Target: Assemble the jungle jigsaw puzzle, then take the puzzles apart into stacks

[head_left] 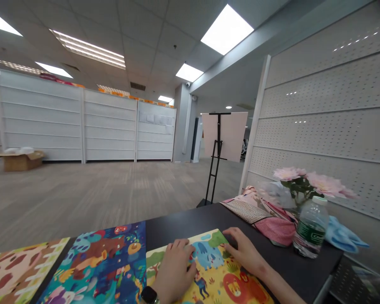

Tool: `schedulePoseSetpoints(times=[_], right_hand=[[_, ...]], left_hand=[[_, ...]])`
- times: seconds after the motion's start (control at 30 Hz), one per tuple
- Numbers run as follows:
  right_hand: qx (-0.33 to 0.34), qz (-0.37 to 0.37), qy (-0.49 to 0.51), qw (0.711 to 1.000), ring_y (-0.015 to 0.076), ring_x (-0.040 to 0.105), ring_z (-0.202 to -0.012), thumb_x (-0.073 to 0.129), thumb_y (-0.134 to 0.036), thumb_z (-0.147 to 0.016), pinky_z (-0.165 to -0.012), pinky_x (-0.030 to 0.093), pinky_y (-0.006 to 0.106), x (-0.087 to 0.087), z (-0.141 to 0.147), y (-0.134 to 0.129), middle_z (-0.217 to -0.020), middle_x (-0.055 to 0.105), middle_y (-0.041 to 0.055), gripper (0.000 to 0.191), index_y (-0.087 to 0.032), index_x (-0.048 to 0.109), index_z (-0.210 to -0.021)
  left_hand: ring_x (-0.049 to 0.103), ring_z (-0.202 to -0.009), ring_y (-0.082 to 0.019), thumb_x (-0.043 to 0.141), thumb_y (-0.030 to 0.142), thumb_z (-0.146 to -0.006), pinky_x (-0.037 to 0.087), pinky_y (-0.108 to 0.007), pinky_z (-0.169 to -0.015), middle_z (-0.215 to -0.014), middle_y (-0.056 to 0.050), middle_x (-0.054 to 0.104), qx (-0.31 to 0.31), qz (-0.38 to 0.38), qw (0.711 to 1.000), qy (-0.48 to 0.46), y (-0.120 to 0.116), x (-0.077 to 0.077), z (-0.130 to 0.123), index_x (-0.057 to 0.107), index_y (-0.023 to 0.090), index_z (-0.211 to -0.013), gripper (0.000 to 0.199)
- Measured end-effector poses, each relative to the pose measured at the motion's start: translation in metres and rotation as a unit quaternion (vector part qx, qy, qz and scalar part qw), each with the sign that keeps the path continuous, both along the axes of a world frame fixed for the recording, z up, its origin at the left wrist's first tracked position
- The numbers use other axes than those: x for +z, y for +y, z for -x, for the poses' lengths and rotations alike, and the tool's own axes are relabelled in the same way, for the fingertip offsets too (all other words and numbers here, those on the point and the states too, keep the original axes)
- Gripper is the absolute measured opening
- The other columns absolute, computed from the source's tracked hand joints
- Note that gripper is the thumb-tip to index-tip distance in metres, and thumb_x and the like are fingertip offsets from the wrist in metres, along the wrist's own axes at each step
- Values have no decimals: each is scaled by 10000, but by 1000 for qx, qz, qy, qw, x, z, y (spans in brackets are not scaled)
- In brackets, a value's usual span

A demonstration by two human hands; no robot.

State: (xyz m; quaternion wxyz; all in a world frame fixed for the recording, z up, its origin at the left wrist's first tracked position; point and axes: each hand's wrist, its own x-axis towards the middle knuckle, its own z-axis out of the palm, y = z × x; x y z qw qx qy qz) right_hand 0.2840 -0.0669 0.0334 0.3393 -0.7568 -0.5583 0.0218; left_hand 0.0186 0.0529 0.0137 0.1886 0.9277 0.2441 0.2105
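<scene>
A yellow animal picture board (213,270), with elephants, a lion and a small figure printed on it, lies on the dark table in front of me. My left hand (175,268), with a black watch (149,294) at its wrist, rests on the board's left part, fingers stretched forward and thumb apart. At the board's upper right edge is my right hand (244,252), its thumb over the print and its fingers bent beyond the edge, with a gap between them. Left of the yellow board, a dark blue animal picture board (114,257) lies close by.
A third picture board (22,272) with brown patches lies far left. On the table's right are a pink patterned cloth item (272,223), a water bottle (310,228), pink flowers (326,183) and a blue cloth (343,234). Beyond stand an easel (215,164) and a cardboard box (20,161).
</scene>
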Motion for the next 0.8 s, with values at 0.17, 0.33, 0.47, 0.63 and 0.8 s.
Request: schedulePoseSetpoints(times=[0.17, 0.33, 0.47, 0.63, 0.8], right_hand=[[-32, -58, 13, 998, 251, 554, -1254, 304, -439, -975, -1098, 420, 427, 28, -2, 4, -1430, 535, 123, 546, -205, 505, -1426], [59, 50, -8, 997, 283, 236, -1522, 466, -579, -966, -1247, 201, 469, 14, 40, -1, -1662, 242, 76, 683, -247, 381, -1556], [137, 190, -48, 971, 349, 191, -1528, 529, -644, -935, -1244, 99, 580, -10, 67, -6, -1644, 266, 34, 696, -342, 377, -1543], [122, 202, -93, 967, 339, 177, -1531, 490, -684, -931, -1244, 111, 593, -22, 63, 1, -1640, 228, -18, 699, -383, 338, -1544], [126, 210, -118, 962, 330, 172, -1530, 471, -716, -912, -1254, 114, 587, -32, 38, 11, -1628, 241, -57, 707, -420, 333, -1539]], left_hand=[[510, -1230, -294, 505, 320, -895, 377, -460, -1041, -1319, -69, 605, -2, 1, 1000, -1, 1, 1, 0, 667, 282, -1183, 333], [503, -1226, -295, 518, 313, -897, 383, -457, -1038, -1305, -69, 604, -6, 4, 1000, -6, 1, -1, 0, 667, 276, -1166, 309], [466, -1255, -286, 526, 220, -871, 378, -437, -1054, -1320, -73, 588, -12, -12, 999, -37, -6, 10, 5, 653, 257, -1164, 321], [501, -1193, -251, 537, 173, -883, 404, -393, -1024, -1269, -54, 618, -47, -62, 995, -66, -14, 40, 7, 631, 256, -1181, 323], [492, -1257, -272, 548, 268, -910, 412, -415, -1072, -1373, -70, 568, 17, -46, 999, -18, 16, 52, 36, 612, 252, -1280, 375]])
